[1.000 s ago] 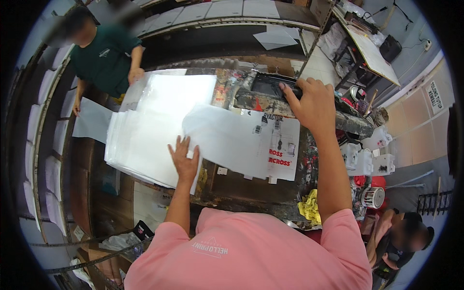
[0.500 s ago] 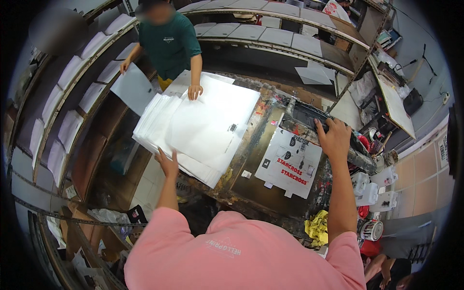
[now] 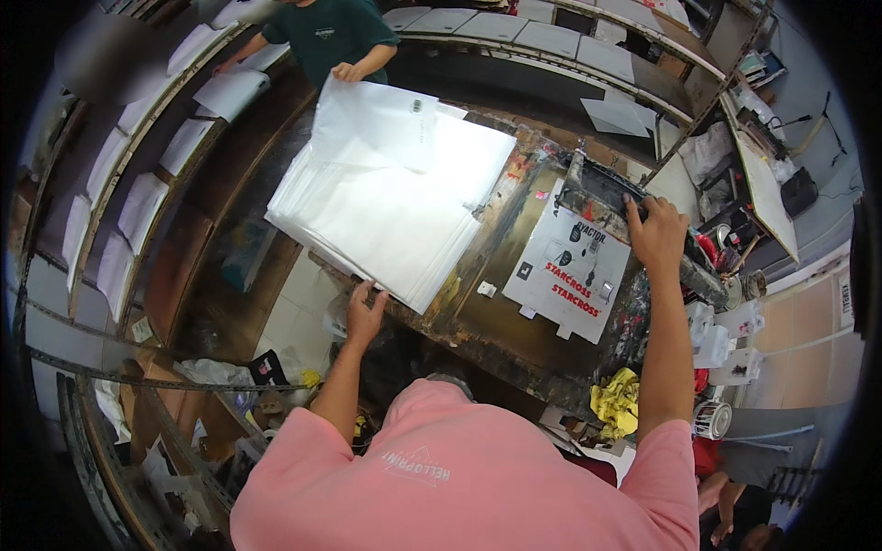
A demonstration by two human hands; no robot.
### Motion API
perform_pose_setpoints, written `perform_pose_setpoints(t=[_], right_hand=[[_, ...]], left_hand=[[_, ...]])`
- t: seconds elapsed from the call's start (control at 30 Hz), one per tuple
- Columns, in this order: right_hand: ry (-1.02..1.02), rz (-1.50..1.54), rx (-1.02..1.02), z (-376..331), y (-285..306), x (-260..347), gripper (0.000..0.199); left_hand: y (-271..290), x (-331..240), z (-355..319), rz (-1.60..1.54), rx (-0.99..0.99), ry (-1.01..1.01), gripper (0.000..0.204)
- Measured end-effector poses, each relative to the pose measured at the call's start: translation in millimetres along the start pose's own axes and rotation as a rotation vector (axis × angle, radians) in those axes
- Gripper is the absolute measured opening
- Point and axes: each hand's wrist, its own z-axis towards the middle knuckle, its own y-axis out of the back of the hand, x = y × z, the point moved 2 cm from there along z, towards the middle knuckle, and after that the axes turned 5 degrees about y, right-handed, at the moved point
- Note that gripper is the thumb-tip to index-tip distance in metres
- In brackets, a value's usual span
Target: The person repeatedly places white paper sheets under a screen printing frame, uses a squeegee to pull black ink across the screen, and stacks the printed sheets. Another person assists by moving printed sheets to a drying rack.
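Note:
My left hand (image 3: 365,317) is at the near edge of a thick stack of white sheets (image 3: 404,220), its fingers curled at a small dark piece I cannot make out. With bent fingers, my right hand (image 3: 658,237) grips the ink-stained, dark frame (image 3: 691,271) at the far right of the worktable. Left of that hand lies a white panel (image 3: 570,275) with red and black print and small tabs, on a brownish flat surface (image 3: 491,321). Across the stack, a co-worker's hand (image 3: 347,72) holds up the edge of a sheet with a small dark mark (image 3: 372,119).
Shelves (image 3: 152,184) with laid-out sheets line the left side, and more racks (image 3: 551,69) run along the back. Crumpled yellow material (image 3: 616,404) sits at the table's near right corner. Plastic tubs (image 3: 721,344) and a paint can (image 3: 712,420) stand to the right.
The co-worker has swung toward the left shelf and put a sheet there, while the other hand has raised a sheet's edge. My left hand has curled its fingers; my right stays on the frame.

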Motion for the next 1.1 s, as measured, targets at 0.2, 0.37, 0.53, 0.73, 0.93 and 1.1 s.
perform_pose_setpoints(t=[0.2, 0.37, 0.53, 0.73, 0.93, 1.1], right_hand=[[0.014, -0.021, 0.084, 9.5, 1.4, 2.5, 0.043], [0.008, 0.002, 0.099, 8.8, 0.6, -2.9, 0.035], [-0.028, 0.04, 0.162, 10.9, 7.3, -0.2, 0.029], [-0.025, 0.057, 0.219, 22.0, 6.6, -4.7, 0.031], [-0.058, 0.075, 0.233, 20.8, 2.8, -5.5, 0.038], [-0.051, 0.051, 0.229, 18.5, 2.2, -3.1, 0.039]], left_hand=[[-27.7, -2.1, 96.2, 0.511, 0.055, -0.124, 0.074], [-58.3, 4.9, 116.1, 0.621, 0.034, -0.066, 0.076], [-37.0, -43.9, 146.7, 0.73, 0.223, 0.088, 0.07], [-16.0, -20.5, 262.4, 0.565, -0.125, -0.13, 0.055], [39.0, -5.2, 340.3, 0.849, -0.339, -0.023, 0.083], [62.7, -4.8, 370.3, 0.826, -0.154, 0.04, 0.083]])
